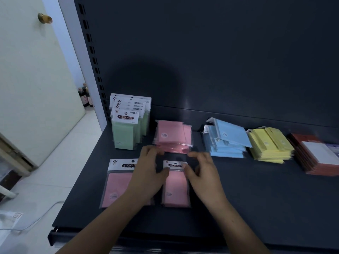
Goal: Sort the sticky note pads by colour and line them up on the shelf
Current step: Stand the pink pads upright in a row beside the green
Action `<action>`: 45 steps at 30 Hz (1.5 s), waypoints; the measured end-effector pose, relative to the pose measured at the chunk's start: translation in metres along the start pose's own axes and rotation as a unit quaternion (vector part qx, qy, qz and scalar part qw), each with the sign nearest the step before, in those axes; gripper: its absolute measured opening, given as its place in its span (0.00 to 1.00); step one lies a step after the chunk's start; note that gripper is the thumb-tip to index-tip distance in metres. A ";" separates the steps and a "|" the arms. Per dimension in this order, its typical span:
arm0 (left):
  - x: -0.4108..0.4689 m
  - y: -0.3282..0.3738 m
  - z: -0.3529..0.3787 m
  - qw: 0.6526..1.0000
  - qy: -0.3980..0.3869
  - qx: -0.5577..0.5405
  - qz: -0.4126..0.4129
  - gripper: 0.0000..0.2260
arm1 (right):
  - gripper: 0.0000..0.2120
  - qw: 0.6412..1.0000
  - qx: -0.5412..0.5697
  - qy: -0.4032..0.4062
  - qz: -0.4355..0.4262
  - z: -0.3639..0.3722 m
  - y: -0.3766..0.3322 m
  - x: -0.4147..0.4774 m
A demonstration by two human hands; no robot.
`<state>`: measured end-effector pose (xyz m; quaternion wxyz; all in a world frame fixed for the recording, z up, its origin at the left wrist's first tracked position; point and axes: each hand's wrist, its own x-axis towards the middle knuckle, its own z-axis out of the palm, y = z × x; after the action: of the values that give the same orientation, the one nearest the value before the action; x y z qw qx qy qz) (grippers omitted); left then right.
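On the dark shelf (pixel 256 198), a pink sticky note pack (pixel 176 189) lies flat in front of me. My left hand (pixel 148 173) and my right hand (pixel 203 175) pinch it at its white header card, one on each side. A second pink pack (pixel 115 186) lies flat to the left, partly under my left forearm. Behind my hands is a pile of pink packs (pixel 172 136). Green packs (pixel 128 123) stand upright in a row at the back left. Blue packs (pixel 225 140) and yellow packs (pixel 269 145) lie in loose piles to the right.
A stack of red and white packs (pixel 317 154) lies at the far right. The shelf's perforated upright (pixel 91 57) and dark back panel bound the space. To the left are a pale door, a white floor and small bottles (pixel 85 96) behind the upright.
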<state>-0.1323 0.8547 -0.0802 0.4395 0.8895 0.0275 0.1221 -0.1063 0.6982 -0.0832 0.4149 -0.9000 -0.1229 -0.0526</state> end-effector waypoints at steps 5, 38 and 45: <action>0.019 -0.001 -0.001 0.999 0.030 0.006 -0.019 0.24 | 0.15 0.994 0.107 0.016 0.020 0.005 -0.013 0.022; -0.001 0.044 0.035 0.947 -0.092 -0.284 -0.118 0.16 | 0.13 0.883 0.434 0.002 0.176 -0.053 0.027 -0.019; 0.002 0.052 0.065 0.973 -0.136 -0.179 -0.046 0.16 | 0.11 0.898 0.405 -0.017 0.174 -0.076 0.054 -0.028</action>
<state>-0.1173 0.7725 -0.0768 0.5964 0.8024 -0.0141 -0.0172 -0.1180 0.6021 -0.0792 0.7438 -0.6621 0.0177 0.0902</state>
